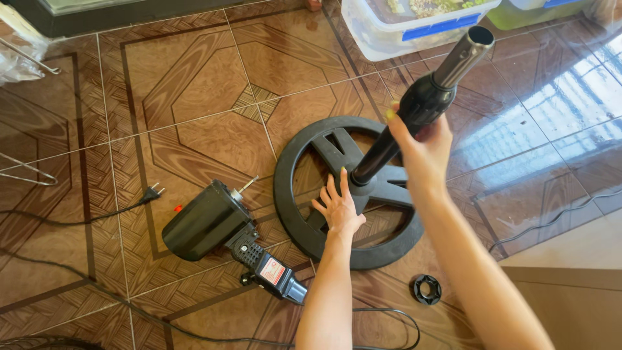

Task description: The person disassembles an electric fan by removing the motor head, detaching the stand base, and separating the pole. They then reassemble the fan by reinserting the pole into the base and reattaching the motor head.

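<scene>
A round black fan base (295, 214) with spokes lies flat on the tiled floor. A black stand pole (424, 97) with a metal upper tube rises tilted from its hub. My right hand (424, 152) grips the pole at its thicker collar. My left hand (337, 207) presses flat, fingers spread, on a spoke of the base beside the hub. A black fan motor (207, 220) with a bare shaft and a control neck lies on the floor to the left of the base.
A small black ring nut (427, 289) lies on the floor near my right forearm. A black power cord with plug (152, 193) trails left. Clear plastic bins (402, 26) stand at the top. Wire pieces (29, 172) lie at far left.
</scene>
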